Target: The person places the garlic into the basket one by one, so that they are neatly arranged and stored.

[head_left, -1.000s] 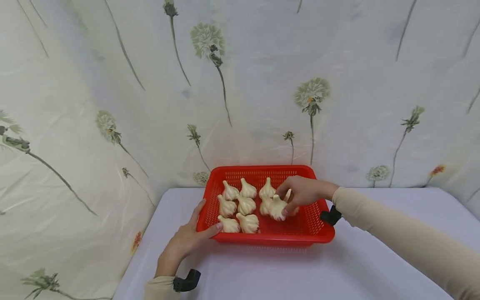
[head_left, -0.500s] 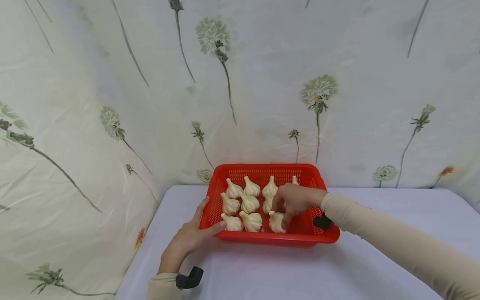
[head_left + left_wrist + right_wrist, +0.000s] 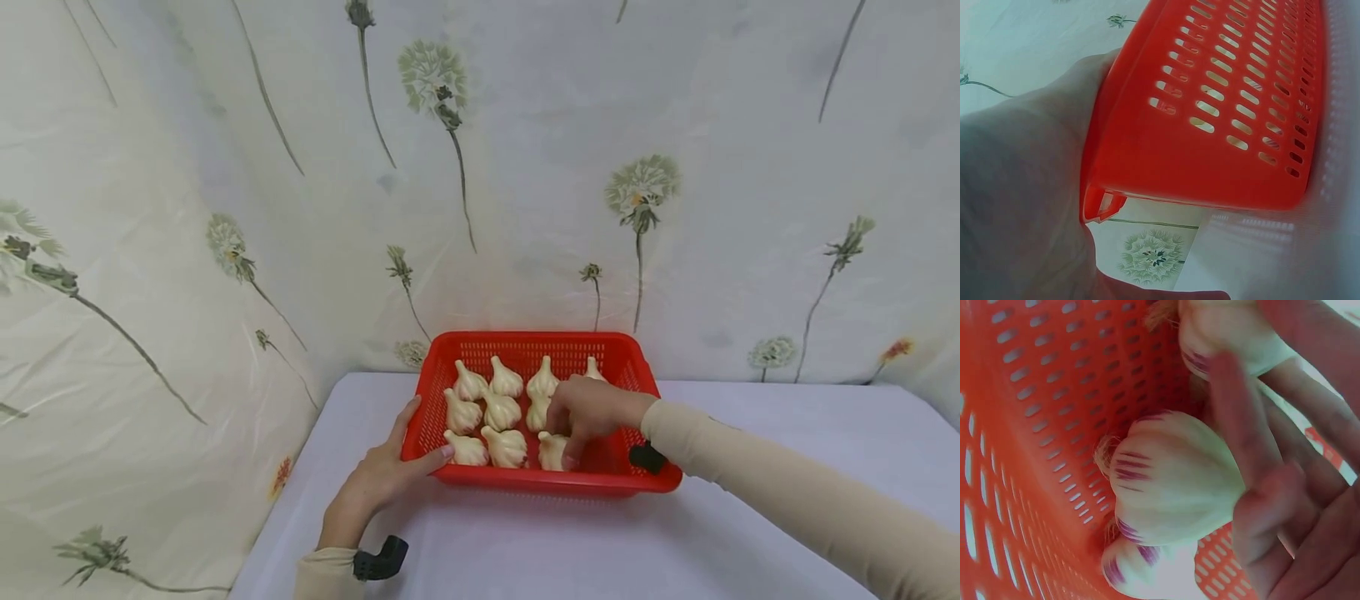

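Note:
A red plastic basket (image 3: 540, 480) holds several white garlic bulbs with purple-streaked bases, laid in rows. At its near left corner my left hand (image 3: 378, 479) grips the rim, thumb over the front edge and fingers along the left side. Inside the basket, my right hand (image 3: 596, 408) pinches a garlic bulb (image 3: 552, 452) in the front row, right of the other two there. The right wrist view has this bulb (image 3: 1229, 331) between thumb and fingers, with another garlic bulb (image 3: 1172, 481) below the fingers. My right hand partly hides the bulbs on the right side.
The basket stands on a table with a white cloth (image 3: 525, 550). Behind it and at the left hang white curtains (image 3: 525, 208) printed with dandelions. The basket's slotted wall (image 3: 1229, 112) fills much of the left wrist view.
My right hand has brought the garlic bulb from the middle of the right part toward the front wall and lowered it into the front row. The left hand keeps its hold on the basket.

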### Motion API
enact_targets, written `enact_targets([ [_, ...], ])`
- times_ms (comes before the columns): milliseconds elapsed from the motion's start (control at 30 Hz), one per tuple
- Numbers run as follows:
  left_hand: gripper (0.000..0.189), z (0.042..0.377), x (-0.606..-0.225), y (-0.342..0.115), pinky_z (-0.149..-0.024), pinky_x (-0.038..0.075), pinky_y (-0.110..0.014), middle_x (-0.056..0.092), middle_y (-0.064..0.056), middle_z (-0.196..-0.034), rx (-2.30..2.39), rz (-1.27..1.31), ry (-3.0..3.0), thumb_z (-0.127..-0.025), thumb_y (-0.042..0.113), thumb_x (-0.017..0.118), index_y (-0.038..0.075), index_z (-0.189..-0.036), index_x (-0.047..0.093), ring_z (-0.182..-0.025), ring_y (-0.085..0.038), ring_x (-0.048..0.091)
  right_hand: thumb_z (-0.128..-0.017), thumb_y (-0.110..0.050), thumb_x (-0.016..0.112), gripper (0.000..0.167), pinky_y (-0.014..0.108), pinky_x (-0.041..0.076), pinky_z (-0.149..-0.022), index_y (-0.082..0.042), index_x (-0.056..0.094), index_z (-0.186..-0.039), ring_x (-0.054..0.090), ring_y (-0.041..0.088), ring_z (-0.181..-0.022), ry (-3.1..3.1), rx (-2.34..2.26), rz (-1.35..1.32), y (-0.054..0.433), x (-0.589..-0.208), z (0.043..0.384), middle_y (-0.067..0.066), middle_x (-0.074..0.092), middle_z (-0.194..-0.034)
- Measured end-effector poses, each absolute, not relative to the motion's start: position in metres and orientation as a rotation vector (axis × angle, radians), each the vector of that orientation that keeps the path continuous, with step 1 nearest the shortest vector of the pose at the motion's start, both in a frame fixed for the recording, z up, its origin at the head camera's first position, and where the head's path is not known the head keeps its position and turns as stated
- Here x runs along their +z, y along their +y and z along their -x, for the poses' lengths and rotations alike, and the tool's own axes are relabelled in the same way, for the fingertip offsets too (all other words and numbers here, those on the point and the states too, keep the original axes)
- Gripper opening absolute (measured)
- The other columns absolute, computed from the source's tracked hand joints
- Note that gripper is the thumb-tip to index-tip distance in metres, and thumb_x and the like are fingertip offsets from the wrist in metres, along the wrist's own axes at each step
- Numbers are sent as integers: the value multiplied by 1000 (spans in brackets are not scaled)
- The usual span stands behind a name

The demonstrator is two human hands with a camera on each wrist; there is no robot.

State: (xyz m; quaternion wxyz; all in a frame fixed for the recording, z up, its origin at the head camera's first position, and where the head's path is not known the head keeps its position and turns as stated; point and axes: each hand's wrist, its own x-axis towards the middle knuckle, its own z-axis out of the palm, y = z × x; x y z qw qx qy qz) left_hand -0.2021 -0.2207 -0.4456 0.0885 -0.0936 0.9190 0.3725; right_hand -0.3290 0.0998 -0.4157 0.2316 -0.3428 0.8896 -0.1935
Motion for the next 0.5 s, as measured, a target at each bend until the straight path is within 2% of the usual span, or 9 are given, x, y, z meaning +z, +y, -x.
enact_targets([
  [267,104,200,-448,-220,-87,60,-61,60,-24,-148,1118,274,2743,-83,76,70,43,-168,21,-118,-43,65,-72,-35,99,28,28,63,-72,-25,87,-96,68,6,-73,2496,-513,1072,100,-419,327,-12,78,-80],
  [500,104,201,-447,-220,-88,60,-63,59,-24,-148,1129,268,2744,-83,77,70,42,-168,21,-118,-45,65,-72,-37,98,33,26,61,-71,-23,87,-100,66,6,-73,2534,-446,1089,100,-420,325,-13,76,-79],
])
